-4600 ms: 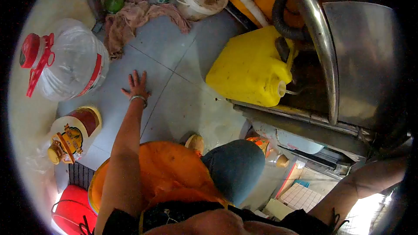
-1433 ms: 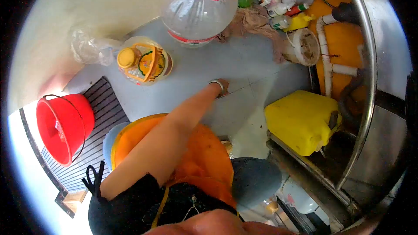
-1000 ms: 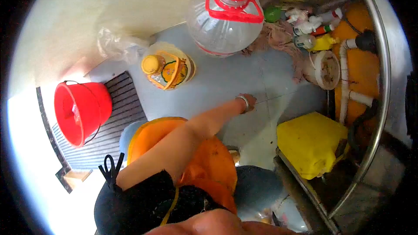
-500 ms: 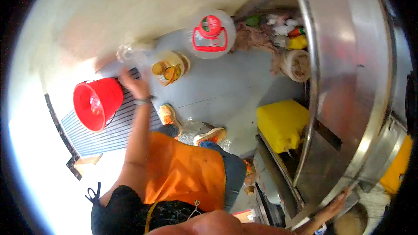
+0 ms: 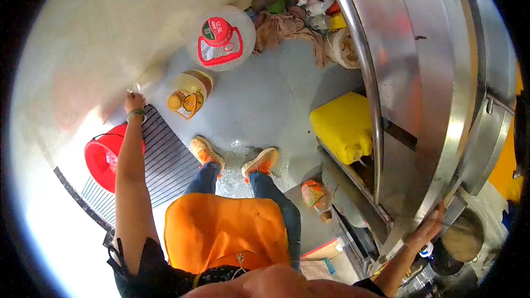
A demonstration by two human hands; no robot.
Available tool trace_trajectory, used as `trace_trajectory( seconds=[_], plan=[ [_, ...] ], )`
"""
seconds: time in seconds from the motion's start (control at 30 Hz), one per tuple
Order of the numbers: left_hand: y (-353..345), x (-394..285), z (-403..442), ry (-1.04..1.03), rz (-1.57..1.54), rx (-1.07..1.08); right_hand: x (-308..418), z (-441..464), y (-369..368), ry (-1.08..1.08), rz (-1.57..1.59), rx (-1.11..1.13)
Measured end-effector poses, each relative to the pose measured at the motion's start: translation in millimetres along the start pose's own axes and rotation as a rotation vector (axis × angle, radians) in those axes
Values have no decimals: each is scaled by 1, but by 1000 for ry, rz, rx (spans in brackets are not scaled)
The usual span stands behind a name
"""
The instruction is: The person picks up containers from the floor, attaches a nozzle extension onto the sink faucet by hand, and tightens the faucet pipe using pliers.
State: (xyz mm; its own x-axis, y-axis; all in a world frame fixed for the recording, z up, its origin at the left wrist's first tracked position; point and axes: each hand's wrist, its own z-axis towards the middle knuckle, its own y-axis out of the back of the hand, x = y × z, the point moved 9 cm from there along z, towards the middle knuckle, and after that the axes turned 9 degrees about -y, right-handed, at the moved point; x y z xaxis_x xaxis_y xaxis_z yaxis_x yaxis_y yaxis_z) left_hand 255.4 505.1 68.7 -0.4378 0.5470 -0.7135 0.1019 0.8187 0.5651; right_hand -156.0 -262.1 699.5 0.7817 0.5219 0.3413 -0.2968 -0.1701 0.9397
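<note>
My left hand is by the wall above the red bucket, its fingers closed on a clear plastic bag, of which only a small shiny part shows. To its right stand a yellow-capped oil bottle and a large clear bottle with a red cap and handle. At lower right, my right hand is wrapped over the rim of the steel counter.
A yellow jerrycan sits on a low shelf under the counter. A rag, small bottles and a white tub lie at the back. A striped mat is beside the bucket. An orange-labelled bottle stands near my feet.
My left hand has left the floor and moved left to the wall, closing on the bag. My right hand has come into view at the counter rim. The view has risen, showing both shoes.
</note>
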Motion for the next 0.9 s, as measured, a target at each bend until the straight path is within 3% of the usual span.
trace_trajectory(
  seconds=[0.03, 0.1, 0.13, 0.17, 0.23, 0.27, 0.33, 0.37, 0.4, 0.47, 0.5, 0.53, 0.6, 0.67, 0.7, 0.73, 0.77, 0.8, 0.83, 0.9],
  plan=[
    [6, -23, -18, -72, 93, -74, 5, 1, -1, -12, 18, -6],
    [18, -70, -75, 13, -377, -238, 17, 3, -6, -2, -48, 56],
    [22, -62, -91, 72, -476, -197, 32, 3, -5, 51, -51, -7],
    [33, -51, -95, -232, -238, -126, 51, 1, -5, 103, -58, -67],
    [37, -90, -144, -191, -173, -6, 84, -15, 7, 209, -294, -199],
    [40, -82, -163, -207, -194, -77, 106, -34, 10, 298, -235, -238],
    [38, -105, -216, -32, -349, 15, 116, -76, 2, 360, -79, -183],
    [49, -148, -242, -321, -110, -71, 126, -88, -28, 407, 524, 26],
    [51, -127, -257, -224, -187, 1, 142, -87, -82, 374, 504, 207],
    [43, -164, -302, -230, -128, 29, 169, -92, -191, 284, 419, 555],
    [31, -204, -328, -147, -196, 61, 162, -85, -250, 255, 362, 564],
    [11, -179, -347, -54, -448, 114, 137, -76, -313, 209, 390, 558],
    [-31, -172, -380, -58, -490, 214, 93, -44, -434, 317, 81, 400],
    [-72, -182, -387, 18, -480, 238, 72, 12, -542, 140, 192, 598],
    [-90, -181, -389, 54, -463, 289, 60, 43, -592, 271, 53, 551],
    [-104, -178, -388, 133, -488, 270, 61, 75, -630, 439, -22, 454],
    [-119, -178, -390, 203, -511, 259, 48, 106, -661, 315, -157, 502],
    [-133, -176, -388, 272, -538, 247, 43, 137, -690, 381, -331, 456],
    [-149, -178, -387, 252, -551, 273, 37, 163, -719, 444, -510, 404],
    [-178, -179, -398, 201, -583, 320, 97, 200, -720, 458, -776, 551]
  ],
)
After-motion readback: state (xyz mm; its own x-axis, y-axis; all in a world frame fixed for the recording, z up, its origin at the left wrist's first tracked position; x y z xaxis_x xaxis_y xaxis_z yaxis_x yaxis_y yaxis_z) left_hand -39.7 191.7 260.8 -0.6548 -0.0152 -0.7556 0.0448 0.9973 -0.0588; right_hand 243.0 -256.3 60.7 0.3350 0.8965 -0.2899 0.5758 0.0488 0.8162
